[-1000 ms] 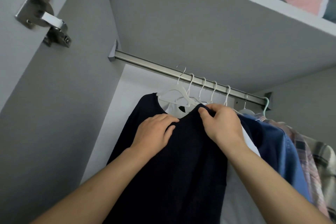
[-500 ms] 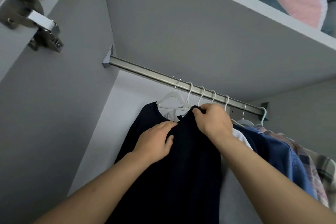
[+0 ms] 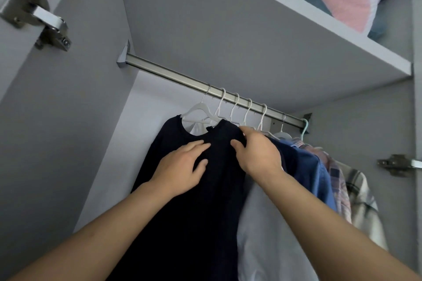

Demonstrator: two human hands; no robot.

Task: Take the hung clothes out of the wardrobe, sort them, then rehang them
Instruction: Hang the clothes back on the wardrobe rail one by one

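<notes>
1. The dark top [image 3: 189, 201] hangs on a white hanger [image 3: 199, 109] at the left end of the rail [image 3: 182, 80], in front of the other hung clothes.
2. The left hand [image 3: 180, 171] rests flat on its chest, fingers loosely spread and holding nothing.
3. The right hand [image 3: 258, 155] pinches the fabric at the shoulder, by the neckline.
4. This looks like the rehanging step: settling the top square.
5. Next, probably smooth the shoulder, then let go.

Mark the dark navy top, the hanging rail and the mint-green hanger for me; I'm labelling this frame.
dark navy top [image 3: 194, 212]: head view, on its front panel below the hands.
hanging rail [image 3: 164, 74]: head view, bare left stretch.
mint-green hanger [image 3: 305, 128]: head view, on its hook's shank.
</notes>
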